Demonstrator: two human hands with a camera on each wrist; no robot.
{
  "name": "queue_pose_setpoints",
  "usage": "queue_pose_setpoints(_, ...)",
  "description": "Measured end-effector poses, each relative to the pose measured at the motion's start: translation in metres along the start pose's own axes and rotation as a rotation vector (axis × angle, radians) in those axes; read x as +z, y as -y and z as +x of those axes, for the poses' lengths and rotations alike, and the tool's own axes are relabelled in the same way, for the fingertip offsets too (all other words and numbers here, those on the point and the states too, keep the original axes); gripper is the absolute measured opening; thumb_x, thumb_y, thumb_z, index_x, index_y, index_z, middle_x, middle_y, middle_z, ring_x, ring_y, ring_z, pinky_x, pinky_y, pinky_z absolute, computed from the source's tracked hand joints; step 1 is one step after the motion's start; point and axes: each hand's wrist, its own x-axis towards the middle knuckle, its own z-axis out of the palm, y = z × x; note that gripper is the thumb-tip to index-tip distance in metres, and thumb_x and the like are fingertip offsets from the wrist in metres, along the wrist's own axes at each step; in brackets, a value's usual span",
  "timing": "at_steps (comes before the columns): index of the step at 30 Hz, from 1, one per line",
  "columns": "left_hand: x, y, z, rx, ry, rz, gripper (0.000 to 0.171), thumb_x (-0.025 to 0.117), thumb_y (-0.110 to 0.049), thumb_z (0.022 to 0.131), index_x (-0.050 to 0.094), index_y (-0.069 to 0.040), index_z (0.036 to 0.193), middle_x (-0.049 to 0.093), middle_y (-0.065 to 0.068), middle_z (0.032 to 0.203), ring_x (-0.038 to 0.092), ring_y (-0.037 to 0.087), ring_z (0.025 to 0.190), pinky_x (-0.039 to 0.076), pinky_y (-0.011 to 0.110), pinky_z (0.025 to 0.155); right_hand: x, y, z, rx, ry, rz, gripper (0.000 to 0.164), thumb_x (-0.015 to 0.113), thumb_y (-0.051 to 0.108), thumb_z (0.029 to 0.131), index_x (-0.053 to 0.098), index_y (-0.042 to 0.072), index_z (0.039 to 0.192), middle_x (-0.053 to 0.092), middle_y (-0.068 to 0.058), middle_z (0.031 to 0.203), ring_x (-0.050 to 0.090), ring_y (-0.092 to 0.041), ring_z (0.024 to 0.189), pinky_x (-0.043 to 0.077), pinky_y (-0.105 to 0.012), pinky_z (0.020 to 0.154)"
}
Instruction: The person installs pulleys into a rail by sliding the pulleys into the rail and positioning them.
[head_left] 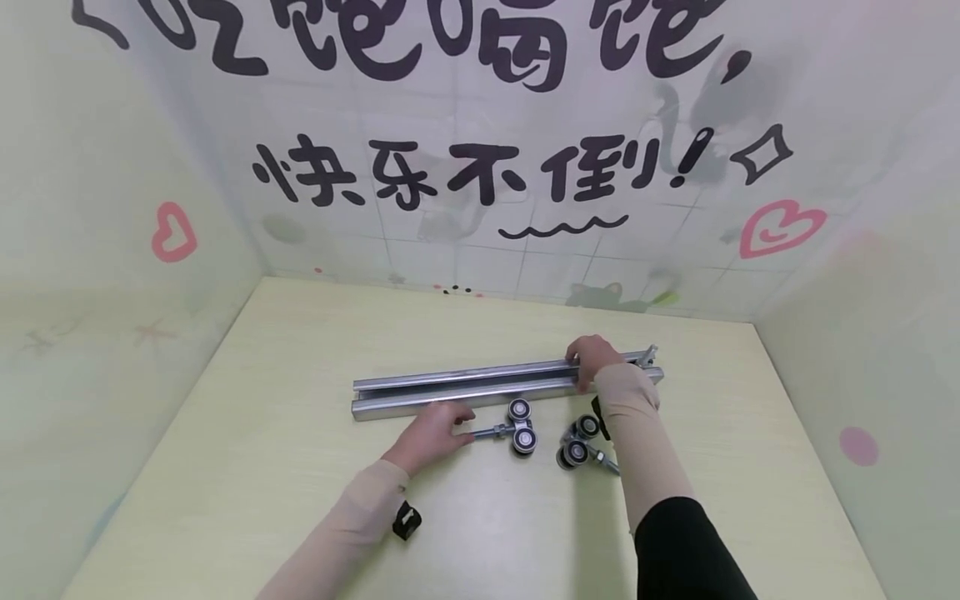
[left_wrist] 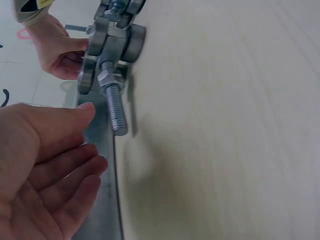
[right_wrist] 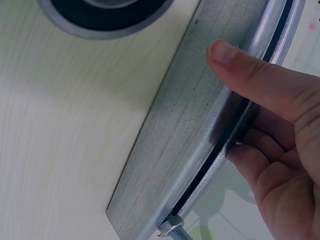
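A long galvanized steel C-channel rail (head_left: 457, 392) lies slot up on the table. My right hand (head_left: 597, 360) grips it near its right end, the thumb (right_wrist: 245, 70) on the near side wall and curled fingers on the far side. From the slot beyond that hand sticks a threaded bolt with a nut (right_wrist: 175, 229); what it joins inside is hidden. My left hand (left_wrist: 50, 165) is beside a roller trolley (head_left: 522, 427), its relaxed fingers close to the threaded stud (left_wrist: 116, 110) but apart from it. A second roller trolley (head_left: 576, 442) lies below my right wrist.
The pale wooden table (head_left: 300, 333) is bounded by a printed back wall (head_left: 450, 258) and side walls at left and right. A small black wrist device (head_left: 407, 521) hangs under the left forearm. The second trolley's stud points toward the right sleeve.
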Motion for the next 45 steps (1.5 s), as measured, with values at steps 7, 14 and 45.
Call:
queue_pose_setpoints(7, 0.017, 0.008, -0.003, 0.025, -0.040, 0.003, 0.028, 0.074, -0.008, 0.070, 0.066, 0.002, 0.095, 0.064, 0.008, 0.080, 0.056, 0.015, 0.072, 0.051, 0.030, 0.068, -0.001, 0.003, -0.001, 0.015, 0.023, 0.026, 0.055, 0.081, 0.000, 0.054, 0.065, 0.006, 0.106, 0.063, -0.012, 0.102, 0.055, -0.030, 0.099, 0.049, -0.040, 0.085)
queue_pose_setpoints(14, 0.023, 0.006, 0.001, -0.002, -0.054, -0.017, 0.028, 0.075, -0.005, 0.067, 0.069, 0.001, 0.093, 0.067, 0.009, 0.081, 0.057, 0.014, 0.071, 0.051, 0.028, 0.067, -0.004, 0.004, -0.003, 0.031, 0.026, 0.021, 0.055, 0.082, 0.000, 0.054, 0.066, 0.006, 0.106, 0.063, -0.012, 0.102, 0.055, -0.029, 0.099, 0.048, -0.040, 0.085)
queue_pose_setpoints(45, 0.020, 0.001, -0.002, -0.017, -0.048, 0.057, 0.014, 0.071, -0.008, 0.073, 0.071, -0.005, 0.087, 0.068, 0.005, 0.080, 0.061, 0.013, 0.069, 0.051, 0.024, 0.065, -0.001, 0.003, 0.000, 0.031, 0.030, 0.018, 0.055, 0.082, 0.000, 0.055, 0.064, 0.005, 0.107, 0.063, -0.012, 0.103, 0.056, -0.029, 0.097, 0.050, -0.039, 0.083)
